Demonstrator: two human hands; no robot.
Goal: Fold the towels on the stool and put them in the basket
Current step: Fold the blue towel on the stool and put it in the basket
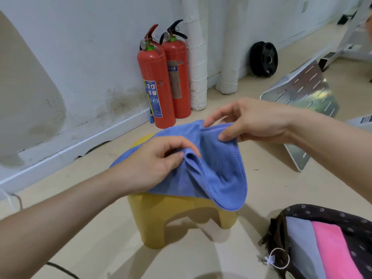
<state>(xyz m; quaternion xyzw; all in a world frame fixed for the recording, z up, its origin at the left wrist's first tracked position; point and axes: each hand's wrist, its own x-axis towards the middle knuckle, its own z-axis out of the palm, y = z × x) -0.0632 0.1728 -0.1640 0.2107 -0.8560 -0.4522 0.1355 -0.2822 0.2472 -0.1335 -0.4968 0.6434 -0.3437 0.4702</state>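
A blue towel (217,174) lies bunched over the top of a yellow plastic stool (177,220) in the middle of the view. My left hand (153,164) pinches a fold of the towel near its centre, between thumb and fingers. My right hand (253,121) pinches the towel's far edge and lifts it a little above the stool. One rounded corner of the towel hangs over the stool's front right side. At the bottom right stands a dark fabric basket (352,224) with a flower print, holding a grey towel (302,244) and a pink towel (334,250).
Two red fire extinguishers (161,81) stand against the white wall behind the stool. A slotted metal panel (306,91) lies on the floor to the right, and a black weight plate (263,59) leans on the wall. A dark cable (64,269) crosses the floor at bottom left.
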